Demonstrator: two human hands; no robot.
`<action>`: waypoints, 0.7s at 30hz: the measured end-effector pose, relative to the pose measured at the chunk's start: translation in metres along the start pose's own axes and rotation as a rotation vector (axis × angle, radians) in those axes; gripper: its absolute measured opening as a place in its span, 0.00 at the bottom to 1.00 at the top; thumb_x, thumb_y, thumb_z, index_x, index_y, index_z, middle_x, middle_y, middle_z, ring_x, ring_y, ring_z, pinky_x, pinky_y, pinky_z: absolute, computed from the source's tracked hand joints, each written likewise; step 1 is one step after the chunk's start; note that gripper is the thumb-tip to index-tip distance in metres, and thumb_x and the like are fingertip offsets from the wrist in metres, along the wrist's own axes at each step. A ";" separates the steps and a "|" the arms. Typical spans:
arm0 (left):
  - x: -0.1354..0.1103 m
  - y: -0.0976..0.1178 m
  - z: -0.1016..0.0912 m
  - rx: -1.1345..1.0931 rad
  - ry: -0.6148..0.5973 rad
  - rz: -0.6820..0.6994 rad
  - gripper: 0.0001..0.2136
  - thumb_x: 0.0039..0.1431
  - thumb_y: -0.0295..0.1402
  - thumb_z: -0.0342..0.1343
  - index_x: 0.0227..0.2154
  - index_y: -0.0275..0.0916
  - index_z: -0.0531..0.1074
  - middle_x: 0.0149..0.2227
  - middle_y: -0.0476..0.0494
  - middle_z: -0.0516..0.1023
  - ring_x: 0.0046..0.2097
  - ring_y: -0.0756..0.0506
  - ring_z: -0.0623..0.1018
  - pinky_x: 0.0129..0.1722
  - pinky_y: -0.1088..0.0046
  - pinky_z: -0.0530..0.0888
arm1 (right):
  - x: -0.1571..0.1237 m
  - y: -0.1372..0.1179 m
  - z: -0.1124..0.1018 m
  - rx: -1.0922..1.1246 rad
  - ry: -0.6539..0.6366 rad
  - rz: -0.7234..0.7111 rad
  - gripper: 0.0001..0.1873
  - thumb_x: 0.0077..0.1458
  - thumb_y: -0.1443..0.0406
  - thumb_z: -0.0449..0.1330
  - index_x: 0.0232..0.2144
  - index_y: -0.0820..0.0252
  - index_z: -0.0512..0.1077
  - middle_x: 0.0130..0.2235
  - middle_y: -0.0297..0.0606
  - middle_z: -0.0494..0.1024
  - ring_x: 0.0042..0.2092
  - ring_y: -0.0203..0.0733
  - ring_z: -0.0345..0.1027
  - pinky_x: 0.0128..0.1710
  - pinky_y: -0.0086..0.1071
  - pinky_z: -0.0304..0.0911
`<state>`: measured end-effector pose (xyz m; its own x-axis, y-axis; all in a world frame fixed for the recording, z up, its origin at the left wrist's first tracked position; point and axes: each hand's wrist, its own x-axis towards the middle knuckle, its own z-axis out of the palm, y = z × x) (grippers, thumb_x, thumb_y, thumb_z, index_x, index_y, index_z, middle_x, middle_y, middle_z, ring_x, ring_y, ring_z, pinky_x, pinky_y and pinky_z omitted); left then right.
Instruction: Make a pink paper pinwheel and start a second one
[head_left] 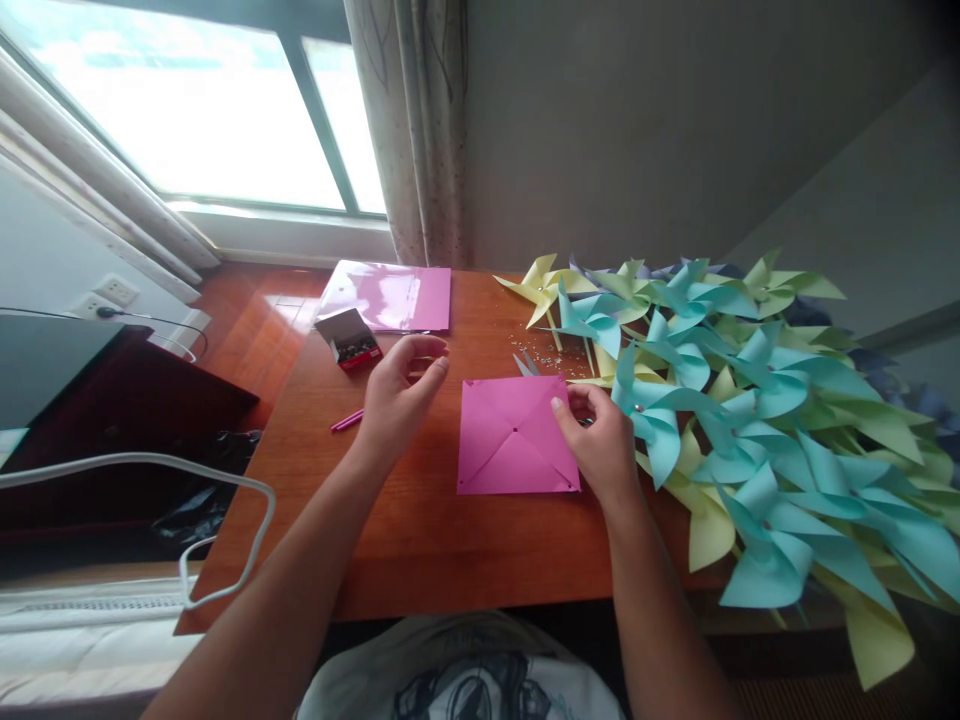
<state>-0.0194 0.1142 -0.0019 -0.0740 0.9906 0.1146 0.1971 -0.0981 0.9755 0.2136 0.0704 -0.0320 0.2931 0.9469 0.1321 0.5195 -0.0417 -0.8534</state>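
Note:
A pink paper square (517, 465) has slits running in from its corners, a dark hole at its centre and small holes near the corners. My right hand (600, 435) grips its right edge, thumb on top. To the left of the paper, my left hand (401, 400) is raised with its thumb and fingertips brought together; whatever may be between them is too small to make out. Just behind that hand stands a small open box (349, 340) with small dark pieces inside. A pink pen (347, 421) lies left of the hand. Scissor blades (526, 364) poke out behind the paper.
Many blue, yellow and green paper pinwheels (772, 430) are heaped along the right side of the wooden table (450, 560). Pink sheets in a clear sleeve (390, 295) lie at the back, and tiny scattered bits (551, 355) near the scissors. A white cable (266, 510) loops by the left edge.

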 end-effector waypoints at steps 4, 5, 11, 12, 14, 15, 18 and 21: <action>0.007 0.012 -0.020 0.166 -0.010 0.040 0.11 0.58 0.41 0.59 0.38 0.39 0.76 0.37 0.43 0.80 0.36 0.45 0.77 0.35 0.71 0.71 | -0.001 0.000 0.000 -0.165 -0.001 -0.041 0.12 0.54 0.60 0.61 0.41 0.59 0.74 0.34 0.41 0.82 0.33 0.47 0.75 0.38 0.40 0.69; 0.010 0.016 -0.028 0.251 0.002 0.066 0.11 0.58 0.41 0.59 0.39 0.39 0.77 0.35 0.44 0.80 0.35 0.45 0.77 0.34 0.71 0.71 | -0.002 0.000 0.000 -0.195 -0.006 -0.047 0.13 0.54 0.61 0.60 0.42 0.59 0.74 0.35 0.41 0.82 0.32 0.47 0.75 0.38 0.41 0.69; 0.033 0.031 -0.075 1.101 0.179 0.131 0.13 0.61 0.40 0.55 0.41 0.41 0.80 0.33 0.45 0.79 0.35 0.44 0.73 0.36 0.67 0.64 | -0.003 -0.001 -0.001 -0.246 -0.001 -0.092 0.18 0.57 0.62 0.56 0.49 0.60 0.73 0.34 0.42 0.83 0.35 0.49 0.76 0.39 0.40 0.67; 0.036 0.030 -0.081 1.162 0.143 0.083 0.13 0.60 0.40 0.55 0.40 0.41 0.81 0.33 0.44 0.79 0.35 0.43 0.72 0.36 0.67 0.63 | -0.003 -0.002 -0.001 -0.239 -0.005 -0.091 0.18 0.58 0.62 0.55 0.49 0.60 0.73 0.34 0.42 0.83 0.36 0.50 0.77 0.39 0.40 0.67; 0.041 0.026 -0.087 1.227 0.059 -0.005 0.12 0.58 0.42 0.57 0.38 0.43 0.81 0.33 0.44 0.79 0.34 0.42 0.71 0.35 0.67 0.63 | -0.002 -0.003 -0.002 -0.233 -0.018 -0.082 0.18 0.58 0.62 0.55 0.48 0.60 0.74 0.34 0.43 0.83 0.37 0.51 0.77 0.39 0.40 0.67; 0.043 0.024 -0.089 1.227 0.021 -0.019 0.13 0.58 0.42 0.57 0.38 0.43 0.81 0.33 0.44 0.78 0.35 0.41 0.71 0.36 0.67 0.62 | -0.002 -0.003 -0.002 -0.229 -0.025 -0.077 0.18 0.58 0.62 0.54 0.49 0.60 0.74 0.34 0.43 0.83 0.37 0.52 0.77 0.40 0.41 0.67; 0.044 0.019 -0.088 1.217 -0.011 -0.035 0.11 0.55 0.43 0.60 0.35 0.45 0.82 0.31 0.46 0.78 0.36 0.41 0.71 0.37 0.67 0.62 | -0.002 -0.004 -0.002 -0.211 -0.041 -0.071 0.18 0.58 0.63 0.55 0.49 0.60 0.74 0.35 0.43 0.84 0.37 0.51 0.77 0.40 0.40 0.67; 0.039 0.019 -0.080 1.078 -0.030 -0.027 0.08 0.53 0.41 0.61 0.32 0.46 0.82 0.32 0.46 0.78 0.35 0.42 0.71 0.37 0.66 0.60 | -0.002 -0.002 -0.001 -0.197 -0.049 -0.075 0.18 0.58 0.62 0.56 0.49 0.60 0.74 0.35 0.43 0.83 0.35 0.50 0.77 0.40 0.40 0.68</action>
<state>-0.0965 0.1431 0.0362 -0.0704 0.9946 0.0768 0.9539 0.0446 0.2967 0.2129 0.0677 -0.0297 0.2110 0.9638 0.1633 0.6867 -0.0273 -0.7264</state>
